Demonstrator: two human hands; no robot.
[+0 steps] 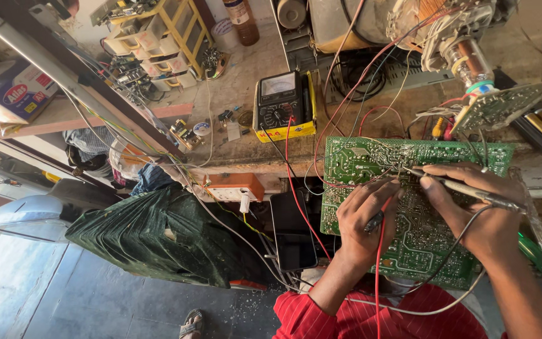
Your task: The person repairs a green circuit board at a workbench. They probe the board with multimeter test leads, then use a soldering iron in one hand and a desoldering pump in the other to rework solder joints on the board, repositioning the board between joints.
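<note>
1. In the head view, the left hand (364, 216) rests on the green board (409, 207), which lies solder side up, propped from the bench edge toward our lap, likely so the joints face us
2. Its fingers (381, 191) curl shut around a red probe (376, 221), the tip angled onto the board near its upper middle; the red lead (377, 276) drops toward our red shirt (371, 317)
3. The right hand (478, 210) pinches a slim tool (465, 186), probably a soldering iron or second probe, held like a pen with its tip close to the left fingertips; the grip is closed, and its grey cable (446, 254) loops down over the board
4. Both tips meet at nearly the same spot, so we judge the hands brace on the board to steady them
5. A yellow meter (282, 103) lies face up on the bench (233, 81) just beyond the board, its dial facing us, with red and black leads running from it toward the hands
6. Up right, a tube neck with a small board (500, 107) hangs over the bench, tied by many wires to the green board
7. To the left we see yellow drawers (164, 37), an orange box (233, 186) at the bench edge and a dark green cloth (152, 235) below
</note>
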